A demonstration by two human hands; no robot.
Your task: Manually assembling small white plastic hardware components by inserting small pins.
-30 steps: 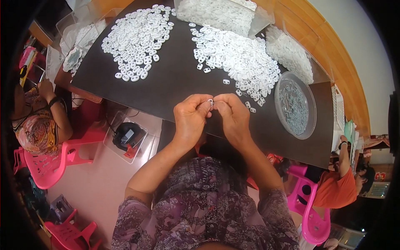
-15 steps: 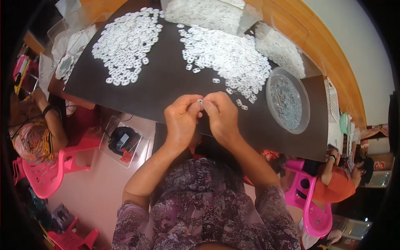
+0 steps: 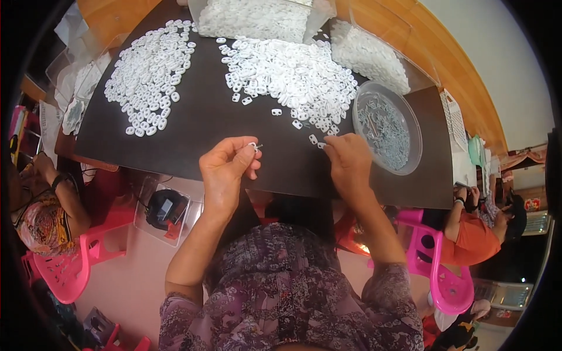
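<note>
While left hand [image 3: 225,169] pinches small white clip [image 3: 253,145], right hand [image 3: 348,161] fingers pressed at white pile [image 3: 293,76] edge — round dish [image 3: 387,127] beside.

Even, bright indoor light falls from above, with soft, faint shadows. The heaps of small white plastic pieces [image 3: 293,73] are nearly washed out against the matte black desk [image 3: 199,126], which shows little glare. Fisheye bending curves the desk's edges, and a black vignette rings the frame. The centre is sharp; the margins are softer.
</note>
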